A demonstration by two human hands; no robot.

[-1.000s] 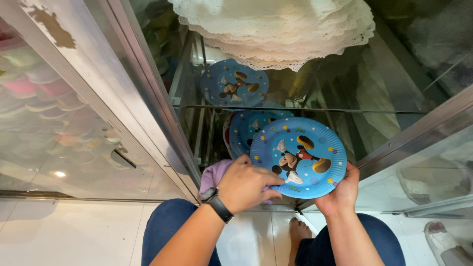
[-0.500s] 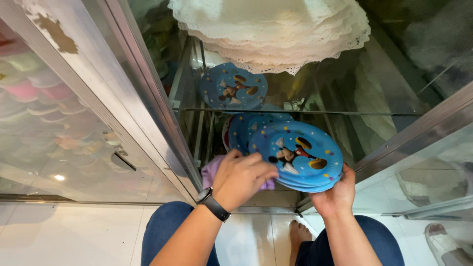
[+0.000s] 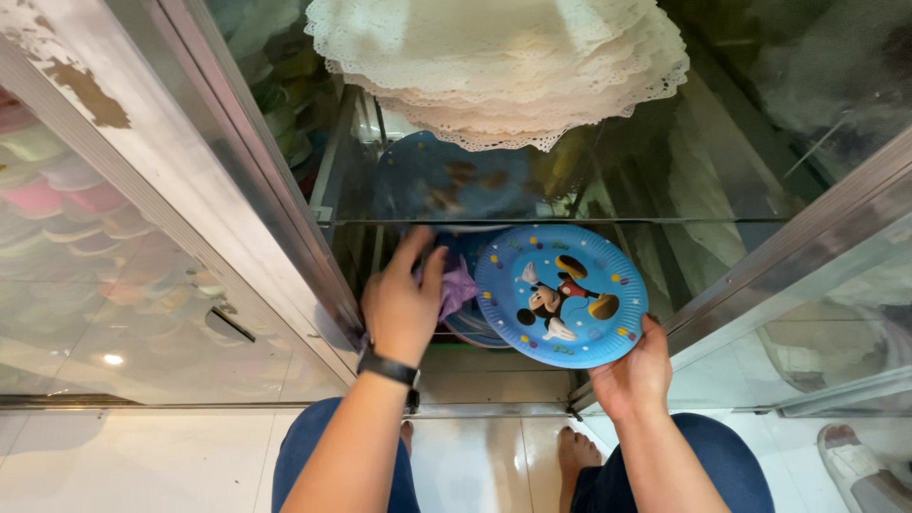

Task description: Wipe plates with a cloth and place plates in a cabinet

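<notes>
Glass and metal fill the frame: a display cabinet with a brushed metal frame [image 3: 256, 218], a clear glass shelf [image 3: 570, 220] across the middle, and pale glossy floor tiles [image 3: 142, 465] along the bottom. At the top centre lies a stack of white lacy paper doilies [image 3: 494, 66] with scalloped edges. Just right of centre, the right hand [image 3: 635, 378] pinches the lower rim of a round blue paper plate [image 3: 561, 294], ribbed at the edge, dotted, with a cartoon mouse printed on it; the plate is tilted towards the camera, below the glass shelf. Left of it, the left hand [image 3: 404, 304], wearing one black wristband [image 3: 388, 367], closes its fingers on a soft purple cloth [image 3: 457, 285] pressed against more blue plates [image 3: 465, 328] behind; their number cannot be told. One further blue plate [image 3: 446, 180] shows blurred above the shelf.
</notes>
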